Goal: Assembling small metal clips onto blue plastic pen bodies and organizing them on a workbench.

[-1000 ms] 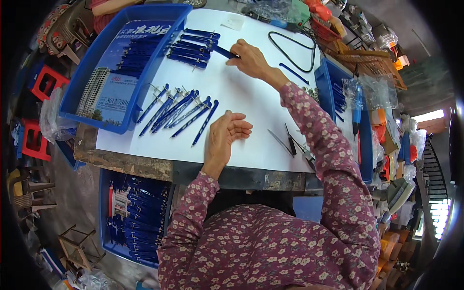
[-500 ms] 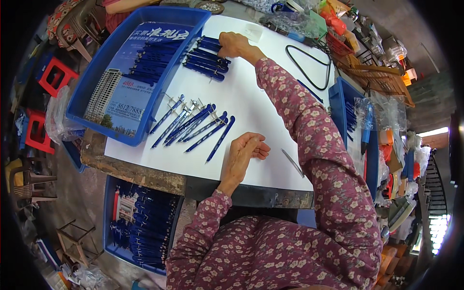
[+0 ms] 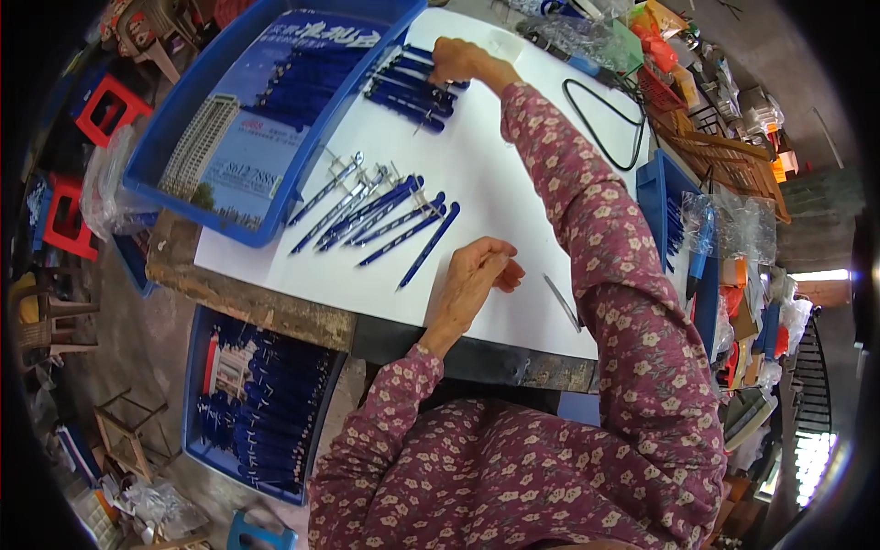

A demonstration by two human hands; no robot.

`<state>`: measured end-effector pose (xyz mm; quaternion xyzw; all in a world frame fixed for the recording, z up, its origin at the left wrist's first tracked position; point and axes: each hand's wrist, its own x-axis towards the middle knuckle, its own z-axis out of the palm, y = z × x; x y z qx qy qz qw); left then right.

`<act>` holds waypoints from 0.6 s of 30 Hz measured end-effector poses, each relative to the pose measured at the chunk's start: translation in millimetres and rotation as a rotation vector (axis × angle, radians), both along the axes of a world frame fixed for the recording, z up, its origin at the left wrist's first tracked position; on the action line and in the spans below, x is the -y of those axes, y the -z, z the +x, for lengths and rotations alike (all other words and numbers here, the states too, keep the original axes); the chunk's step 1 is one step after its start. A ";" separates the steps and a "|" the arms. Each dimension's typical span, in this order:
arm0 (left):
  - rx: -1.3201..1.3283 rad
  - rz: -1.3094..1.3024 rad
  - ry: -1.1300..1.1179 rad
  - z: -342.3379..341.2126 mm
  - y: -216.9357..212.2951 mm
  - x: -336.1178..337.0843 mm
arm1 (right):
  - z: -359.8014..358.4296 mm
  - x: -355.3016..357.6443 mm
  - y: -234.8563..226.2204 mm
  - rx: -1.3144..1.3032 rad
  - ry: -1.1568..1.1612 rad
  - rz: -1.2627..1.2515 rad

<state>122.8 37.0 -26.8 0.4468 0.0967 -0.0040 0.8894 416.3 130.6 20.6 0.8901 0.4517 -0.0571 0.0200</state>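
Seen from the head camera, the right hand (image 3: pixel 456 60) is stretched far across the white sheet (image 3: pixel 513 183) to the far row of blue pens (image 3: pixel 408 87). Its fingers are curled down over the right-hand end of that row and touch the pens, but the knuckles hide the fingertips, so whether they pinch one pen or only rest on the bunch cannot be told. Those pens lie side by side with their long axes running from upper right to lower left, so the hand meets them at their ends, not across their middles. The left hand (image 3: pixel 478 275) rests near the table's front edge, fingers loosely bent and held together, with nothing clearly between them. Just to its left lies the near row of blue pens (image 3: pixel 385 220), fanned with tips toward the lower left and clips toward the upper right; the nearest pen of that fan ends just beside the left thumb. The left hand is therefore much the nearer to this row, while the right hand is well apart from it. A thin metal piece (image 3: pixel 561 301) lies on the sheet just right of the left hand. A blue tray (image 3: pixel 183 137) sits along the sheet's left side, and a black cord loop (image 3: pixel 600 124) lies beyond the right sleeve.
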 end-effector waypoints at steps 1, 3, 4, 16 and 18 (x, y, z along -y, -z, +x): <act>0.006 0.000 0.002 0.4 0.2 -0.6 | 4.2 -2.6 3.2 0.031 -0.042 0.003; 0.013 -0.013 0.029 4.4 -2.1 2.8 | 32.9 5.8 17.2 0.084 -0.068 0.055; 0.035 -0.011 0.028 4.8 -1.7 1.2 | 34.2 3.6 18.3 0.105 -0.098 0.051; 0.041 0.032 0.018 6.5 7.8 -0.3 | -84.2 58.7 6.7 -0.140 -0.270 0.263; 0.046 0.057 0.021 5.2 8.7 0.0 | -103.9 72.8 -4.0 -0.229 -0.342 0.294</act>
